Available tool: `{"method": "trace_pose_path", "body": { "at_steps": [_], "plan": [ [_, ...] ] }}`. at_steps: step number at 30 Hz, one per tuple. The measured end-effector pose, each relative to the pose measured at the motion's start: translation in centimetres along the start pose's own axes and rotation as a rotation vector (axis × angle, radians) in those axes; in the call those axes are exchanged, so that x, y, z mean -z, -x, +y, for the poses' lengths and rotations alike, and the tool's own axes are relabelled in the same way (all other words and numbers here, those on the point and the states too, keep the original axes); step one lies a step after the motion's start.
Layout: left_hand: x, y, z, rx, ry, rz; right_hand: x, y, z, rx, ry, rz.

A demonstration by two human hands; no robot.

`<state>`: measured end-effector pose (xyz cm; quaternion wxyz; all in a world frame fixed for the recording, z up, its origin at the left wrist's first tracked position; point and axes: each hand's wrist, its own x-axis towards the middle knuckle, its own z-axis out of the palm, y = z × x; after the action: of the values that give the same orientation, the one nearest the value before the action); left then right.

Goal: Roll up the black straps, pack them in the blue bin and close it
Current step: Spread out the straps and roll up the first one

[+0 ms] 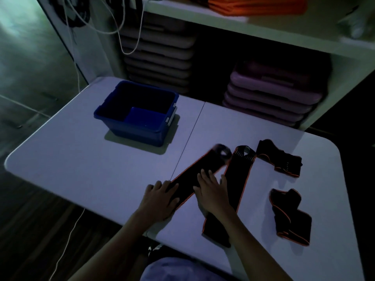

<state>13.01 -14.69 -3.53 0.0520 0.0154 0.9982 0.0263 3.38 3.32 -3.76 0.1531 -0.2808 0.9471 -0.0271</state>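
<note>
Two flat hands press on one black strap (194, 177) that runs diagonally across the table (81, 163): the left hand (160, 197) at its near end, the right hand (213, 191) further along, fingers spread. Three more straps lie to the right. Far left stands the open blue bin (121, 118), lid not seen.

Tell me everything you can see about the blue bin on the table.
The blue bin is a rectangular, plastic-looking tub, dark blue, standing upright and open on the left half of the white folding table. It looks empty; the bare floor inside shows brighter blue. Pale latch-like clips sit on its right end. No lid is visible. Neither hand nor any strap touches it; only the table does.
</note>
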Motion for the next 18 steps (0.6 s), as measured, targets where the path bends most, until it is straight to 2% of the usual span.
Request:
{"method": "trace_pose_path", "body": {
  "at_steps": [3,5,6,8,10,12,14,16,18],
  "plan": [
    [-0.4,1.3,1.5,-0.072,-0.057,0.02,0.5,-2.6,0.1,0.067,-0.075,0.035],
    [-0.6,1.8,2.7,-0.096,-0.054,0.003,0.6,-3.4,0.1,0.072,-0.078,-0.057],
    [-0.3,1.8,3.2,-0.087,-0.039,0.01,0.8,-3.7,0.1,0.063,-0.052,-0.117],
    [0.8,1.2,3.7,-0.012,0.069,0.011,1.4,-3.3,0.2,0.038,-0.07,-0.088],
    [1.9,-0.6,3.4,0.129,0.274,-0.042,1.5,-3.0,0.6,-0.039,-0.24,0.05],
    [2.8,-3.1,2.8,0.289,0.519,0.004,1.3,-3.3,0.7,-0.151,-0.411,0.153],
    [2.8,-6.3,2.1,0.406,0.705,0.022,2.2,-3.9,0.3,-0.273,-0.666,0.151],
    [0.5,-9.6,1.3,0.472,0.772,-0.009,3.6,-4.8,-0.1,-0.414,-1.019,0.097],
    [0.4,-11.3,1.6,0.505,0.82,-0.018,4.7,-5.5,-0.4,-0.503,-1.259,0.034]
  ]
}}
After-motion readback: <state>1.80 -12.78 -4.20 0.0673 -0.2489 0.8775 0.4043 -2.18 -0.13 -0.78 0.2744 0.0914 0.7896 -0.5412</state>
